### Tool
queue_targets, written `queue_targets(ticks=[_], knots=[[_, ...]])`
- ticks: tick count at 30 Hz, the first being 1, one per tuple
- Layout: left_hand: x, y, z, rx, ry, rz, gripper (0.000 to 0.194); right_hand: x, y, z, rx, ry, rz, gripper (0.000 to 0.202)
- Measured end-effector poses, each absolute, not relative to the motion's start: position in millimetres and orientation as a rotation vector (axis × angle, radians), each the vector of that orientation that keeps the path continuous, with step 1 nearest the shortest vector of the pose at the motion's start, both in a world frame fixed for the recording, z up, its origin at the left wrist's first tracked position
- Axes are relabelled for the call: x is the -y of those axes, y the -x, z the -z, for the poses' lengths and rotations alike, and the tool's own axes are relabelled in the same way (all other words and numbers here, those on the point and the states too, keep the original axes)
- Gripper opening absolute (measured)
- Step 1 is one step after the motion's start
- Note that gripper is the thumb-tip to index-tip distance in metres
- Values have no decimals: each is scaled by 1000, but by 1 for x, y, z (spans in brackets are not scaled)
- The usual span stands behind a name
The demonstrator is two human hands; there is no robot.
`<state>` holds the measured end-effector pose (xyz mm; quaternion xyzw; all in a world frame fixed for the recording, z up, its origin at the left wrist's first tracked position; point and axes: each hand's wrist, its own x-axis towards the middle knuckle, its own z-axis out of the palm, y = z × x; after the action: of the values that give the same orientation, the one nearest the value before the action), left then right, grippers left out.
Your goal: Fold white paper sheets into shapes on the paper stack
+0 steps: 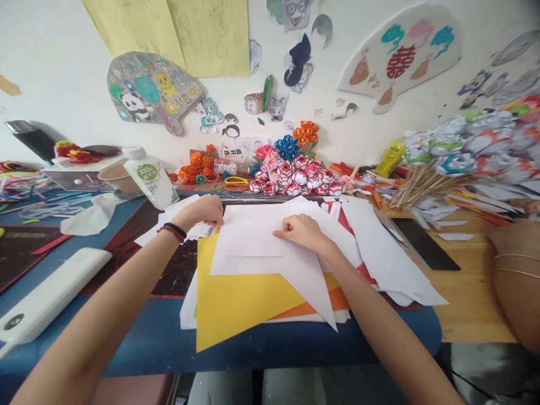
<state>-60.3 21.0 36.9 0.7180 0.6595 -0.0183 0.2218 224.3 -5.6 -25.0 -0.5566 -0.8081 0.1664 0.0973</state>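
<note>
A sheet of white paper (248,239) lies on top of a loose stack, a faint crease line across its lower part. My left hand (206,211), black and red bands at its wrist, is closed at the sheet's upper left edge. Fingers curled and thumb pressed in, my right hand (301,230) rests closed on the white paper; its fingertips are partly hidden. Beneath lies a yellow sheet (236,309), its corner reaching past the stack towards me. A pointed white corner (314,292) and an orange sheet (337,298) show at the right.
More white sheets (379,253) lie right, beside a black phone (426,244). A white bottle (147,177) and a long white device (54,298) are left. Paper flowers (295,177) stand along the wall. Another person's arm (517,270) is at the far right.
</note>
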Motion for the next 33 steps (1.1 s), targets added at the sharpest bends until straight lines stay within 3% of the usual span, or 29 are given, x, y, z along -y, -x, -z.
queue_targets(ticks=[4,12,19,33], knots=[[-3,29,-32,-1902,-2174,-121,14,7,-223,24,2384,1651,-482,40],[24,-3,17,-1863,-2307,-297,27,3,-219,19,2370,1689,-511,42],[20,14,19,-1604,-2323,-273,22,-24,-180,7,2310,1793,-1223,43],[18,20,23,-1465,-2341,-313,25,-52,-159,7,2145,1845,-1651,45]])
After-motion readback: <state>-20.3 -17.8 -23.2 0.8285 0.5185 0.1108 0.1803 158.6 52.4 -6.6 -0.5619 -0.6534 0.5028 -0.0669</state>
